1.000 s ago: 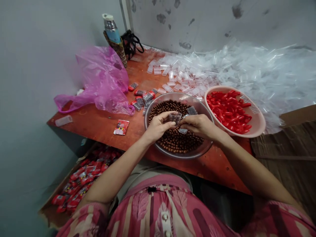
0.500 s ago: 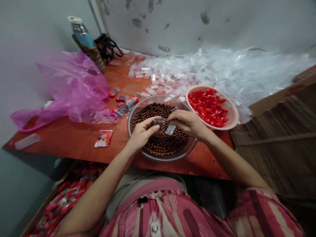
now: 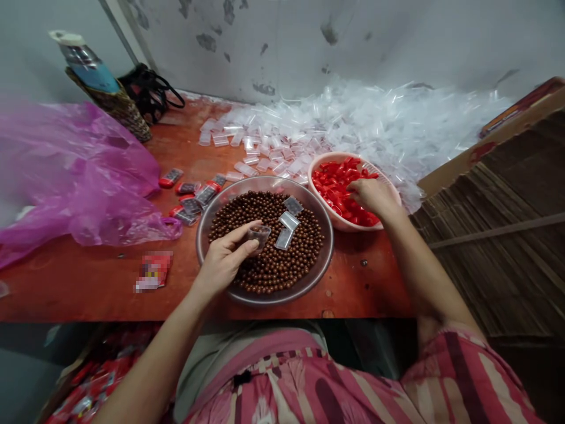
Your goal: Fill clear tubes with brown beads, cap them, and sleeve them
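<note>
My left hand (image 3: 227,256) pinches a small clear container (image 3: 259,235) with dark contents, above the left part of a metal bowl (image 3: 324,259). Brown beads (image 3: 273,277) fill the bowl, and a few clear containers (image 3: 289,221) lie on top of them. My right hand (image 3: 373,194) reaches into a pink basket (image 3: 392,191) of red caps (image 3: 335,182). Its fingers are bent together among the caps; whatever they hold is hidden. Left of the bowl lie several filled containers with red ends (image 3: 205,193).
Many clear empty containers (image 3: 353,118) are heaped at the back. A purple bag (image 3: 83,176), a bottle (image 3: 95,73) and a red packet (image 3: 154,271) are on the left. Stacked cardboard (image 3: 503,235) stands at the right. Below the table edge are red packets (image 3: 101,371).
My right hand has moved from above the bowl to the basket at the right. My left hand still holds its container. The camera view has shifted right.
</note>
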`<action>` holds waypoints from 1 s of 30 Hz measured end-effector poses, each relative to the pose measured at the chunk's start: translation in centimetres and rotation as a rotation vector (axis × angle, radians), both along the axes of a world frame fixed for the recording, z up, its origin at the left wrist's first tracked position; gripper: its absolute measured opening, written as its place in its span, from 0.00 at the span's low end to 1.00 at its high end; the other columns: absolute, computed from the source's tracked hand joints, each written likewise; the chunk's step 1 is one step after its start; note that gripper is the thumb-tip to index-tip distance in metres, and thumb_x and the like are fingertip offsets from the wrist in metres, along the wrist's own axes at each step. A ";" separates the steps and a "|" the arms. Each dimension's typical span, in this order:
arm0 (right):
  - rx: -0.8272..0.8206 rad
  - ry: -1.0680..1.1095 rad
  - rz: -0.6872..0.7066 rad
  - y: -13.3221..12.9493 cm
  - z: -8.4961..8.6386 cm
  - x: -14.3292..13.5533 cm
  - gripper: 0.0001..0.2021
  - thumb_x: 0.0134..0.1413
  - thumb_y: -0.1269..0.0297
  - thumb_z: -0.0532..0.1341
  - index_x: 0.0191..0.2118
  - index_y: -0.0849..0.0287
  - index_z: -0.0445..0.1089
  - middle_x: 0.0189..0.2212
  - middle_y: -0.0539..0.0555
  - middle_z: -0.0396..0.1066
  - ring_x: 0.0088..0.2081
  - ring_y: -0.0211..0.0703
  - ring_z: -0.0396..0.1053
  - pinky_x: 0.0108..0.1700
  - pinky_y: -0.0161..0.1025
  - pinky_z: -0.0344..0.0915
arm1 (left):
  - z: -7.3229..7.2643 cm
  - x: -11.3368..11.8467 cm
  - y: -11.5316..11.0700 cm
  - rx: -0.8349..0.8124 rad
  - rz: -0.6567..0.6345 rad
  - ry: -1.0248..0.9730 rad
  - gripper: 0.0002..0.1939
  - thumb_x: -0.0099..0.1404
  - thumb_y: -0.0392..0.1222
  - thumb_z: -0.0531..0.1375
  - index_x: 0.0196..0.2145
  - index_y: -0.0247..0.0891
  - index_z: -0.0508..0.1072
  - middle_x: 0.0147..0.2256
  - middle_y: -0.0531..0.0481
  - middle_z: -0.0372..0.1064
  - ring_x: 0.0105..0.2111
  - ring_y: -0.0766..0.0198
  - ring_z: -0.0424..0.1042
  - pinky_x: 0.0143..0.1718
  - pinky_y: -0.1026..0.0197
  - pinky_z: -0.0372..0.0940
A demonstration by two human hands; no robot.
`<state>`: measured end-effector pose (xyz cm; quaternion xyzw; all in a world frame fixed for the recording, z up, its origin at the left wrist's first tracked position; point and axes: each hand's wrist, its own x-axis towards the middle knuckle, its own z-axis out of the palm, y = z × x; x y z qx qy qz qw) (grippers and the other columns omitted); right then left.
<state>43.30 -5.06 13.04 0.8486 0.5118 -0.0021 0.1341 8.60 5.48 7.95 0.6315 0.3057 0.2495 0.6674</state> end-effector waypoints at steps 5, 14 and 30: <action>-0.098 -0.097 0.044 -0.3 -2.0 1.7 0.15 0.58 0.69 0.52 0.45 0.64 0.71 0.44 0.66 0.74 0.41 0.50 0.73 0.35 0.38 0.60 | 0.0 0.1 0.0 0.015 0.021 0.023 0.27 0.56 0.52 0.65 0.51 0.38 0.73 0.49 0.45 0.73 0.45 0.54 0.73 0.47 0.52 0.71; 0.301 0.099 -0.139 -2.1 -1.9 3.3 0.14 0.58 0.60 0.54 0.38 0.60 0.74 0.37 0.59 0.76 0.38 0.48 0.72 0.38 0.40 0.62 | 0.3 0.2 0.0 -0.027 0.000 -0.055 0.23 0.56 0.50 0.65 0.47 0.36 0.75 0.48 0.43 0.74 0.46 0.54 0.73 0.47 0.55 0.71; 0.332 1.605 0.011 1.7 0.0 -16.3 0.10 0.44 0.61 0.70 0.28 0.61 0.70 0.22 0.49 0.70 0.25 0.34 0.65 0.31 0.33 0.61 | 0.7 0.0 -0.1 -0.337 -0.040 -0.451 0.19 0.54 0.47 0.68 0.42 0.38 0.77 0.55 0.41 0.68 0.48 0.53 0.72 0.40 0.58 0.72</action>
